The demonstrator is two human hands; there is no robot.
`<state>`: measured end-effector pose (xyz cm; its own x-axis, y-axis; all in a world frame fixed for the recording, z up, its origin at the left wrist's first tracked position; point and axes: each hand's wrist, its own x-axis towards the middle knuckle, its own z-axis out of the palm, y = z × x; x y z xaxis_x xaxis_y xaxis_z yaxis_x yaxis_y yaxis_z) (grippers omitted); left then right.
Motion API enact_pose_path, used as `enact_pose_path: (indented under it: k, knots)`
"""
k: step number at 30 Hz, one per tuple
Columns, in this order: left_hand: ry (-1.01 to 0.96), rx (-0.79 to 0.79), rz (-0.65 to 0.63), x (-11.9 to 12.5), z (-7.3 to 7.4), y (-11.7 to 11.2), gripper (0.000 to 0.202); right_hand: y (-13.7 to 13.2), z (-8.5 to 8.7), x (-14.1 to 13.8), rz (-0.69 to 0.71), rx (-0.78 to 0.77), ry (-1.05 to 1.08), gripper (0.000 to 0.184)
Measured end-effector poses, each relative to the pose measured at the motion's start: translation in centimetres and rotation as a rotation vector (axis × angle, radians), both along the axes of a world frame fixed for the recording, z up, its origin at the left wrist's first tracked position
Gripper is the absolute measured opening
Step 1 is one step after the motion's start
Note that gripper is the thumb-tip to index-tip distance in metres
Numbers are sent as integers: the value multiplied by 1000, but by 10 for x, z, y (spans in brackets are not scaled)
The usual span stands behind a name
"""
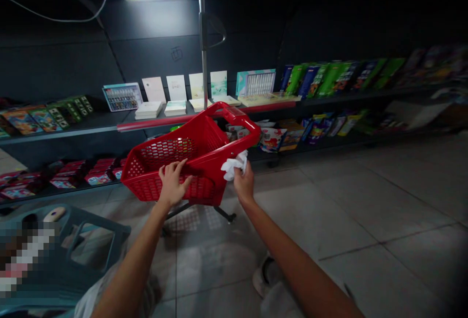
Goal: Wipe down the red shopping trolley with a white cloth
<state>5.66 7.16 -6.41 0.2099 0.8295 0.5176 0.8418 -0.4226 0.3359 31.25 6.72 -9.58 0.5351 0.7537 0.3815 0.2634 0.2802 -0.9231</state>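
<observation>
In front of me stands a red plastic shopping cart (204, 162) with perforated sides, its handle turned to the right. My left hand (174, 181) lies at the near side wall of the basket, fingers spread and holding nothing. A crumpled white tissue or cloth (234, 166) is gripped in my right hand (244, 181), close to the cart's side panel below the handle. Whether the white piece touches the panel is hard to tell. No goods show in the visible part of the basket.
Behind the cart runs a dark shelf (98, 122) with books (177, 89), green and blue packages (329, 79) and boxed goods (36, 115). Red boxes (100, 171) fill the lower left. A grey-blue plastic stool (120, 232) stands at left, and a metal pole (203, 30) rises behind the cart.
</observation>
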Motion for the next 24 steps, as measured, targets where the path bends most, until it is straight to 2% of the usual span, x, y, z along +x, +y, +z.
enact_pose_path:
  k: [5, 9, 12, 17, 20, 24]
  knots:
    - [-82, -73, 82, -9, 2, 16, 35, -5, -23, -5, 230, -111, 36, 36]
    - [-151, -98, 85, -18, 5, 19, 27, -7, -30, -6, 386, -201, 201, 37]
    - [-195, -118, 75, -26, 5, 18, 25, -7, -23, -6, 341, -170, 285, 39]
    - [-252, -122, 68, -39, 5, 18, 26, -7, 0, -8, 219, -26, 296, 45]
    - [-246, -128, 87, -44, 5, 19, 30, -7, 8, -14, 165, 57, 293, 47]
    - [-129, -49, 167, -45, 0, 17, 40, -9, -1, -30, 315, 49, 183, 39]
